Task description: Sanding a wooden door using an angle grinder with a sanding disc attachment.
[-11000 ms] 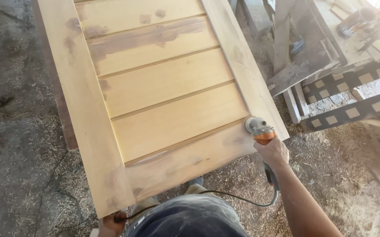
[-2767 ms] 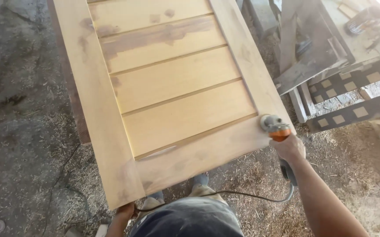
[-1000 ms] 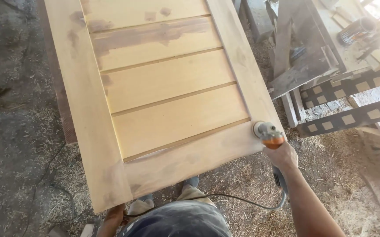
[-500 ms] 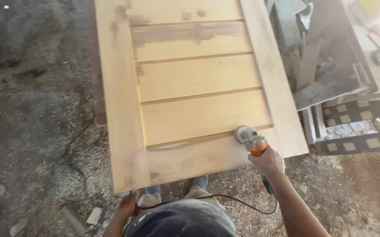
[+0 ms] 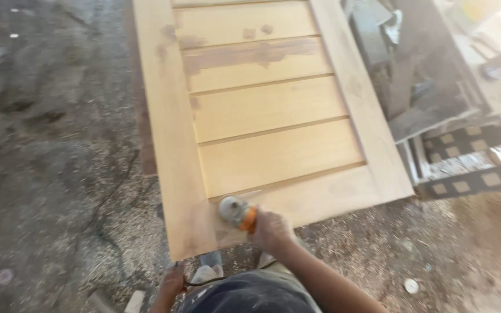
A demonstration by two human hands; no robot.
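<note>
— Two hands; what grips what?
— The right hand [image 5: 271,229] clenches the sander [image 5: 238,213], its disc just ahead on the door panel [image 5: 273,156]. The left hand [image 5: 172,282] pinches the cord [image 5: 204,282] below.

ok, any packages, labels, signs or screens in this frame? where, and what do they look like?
None that can be made out.
Wooden door panel: centre, pale planks in a frame, brown patches at the top.
Sander: on the panel's near rail, grey disc, orange body, held in the right hand; no label shows.
Left hand: at the cable below the panel's near corner.
Checkered pieces: right, dark with tan squares; a pattern, not a sign.
</note>
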